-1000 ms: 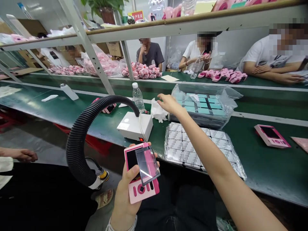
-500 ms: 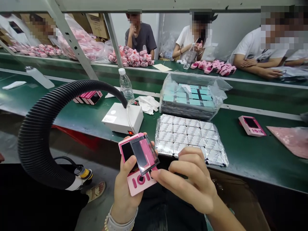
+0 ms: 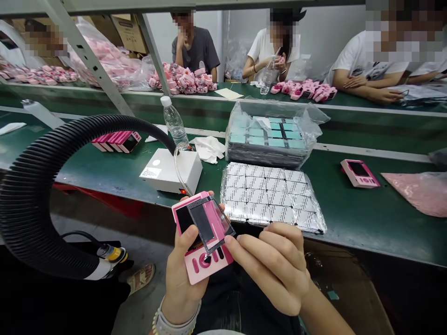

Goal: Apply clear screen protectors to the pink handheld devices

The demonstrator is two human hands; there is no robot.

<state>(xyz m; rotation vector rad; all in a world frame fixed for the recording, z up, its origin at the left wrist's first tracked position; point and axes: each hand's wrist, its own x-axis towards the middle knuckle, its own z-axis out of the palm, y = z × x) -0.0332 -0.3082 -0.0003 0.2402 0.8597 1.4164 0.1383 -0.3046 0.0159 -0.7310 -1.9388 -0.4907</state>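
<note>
My left hand holds a pink handheld game console upright over my lap. A clear screen lens lies askew on the console's face, pinned by my left thumb. My right hand is beside the console with its fingertips at the lens's lower right corner. Whether it grips the lens I cannot tell. In front of me on the green bench lies a bagged tray of white-backed lenses, and behind it a bagged stack of teal-filmed parts.
A black corrugated hose arcs at my left from a white box unit. A water bottle, a white cloth, more pink consoles and one console lie on the bench. Several people sit across it.
My right hand came back from the white cloth to the console and now touches the lens. The camera tilted down and shifted slightly.
</note>
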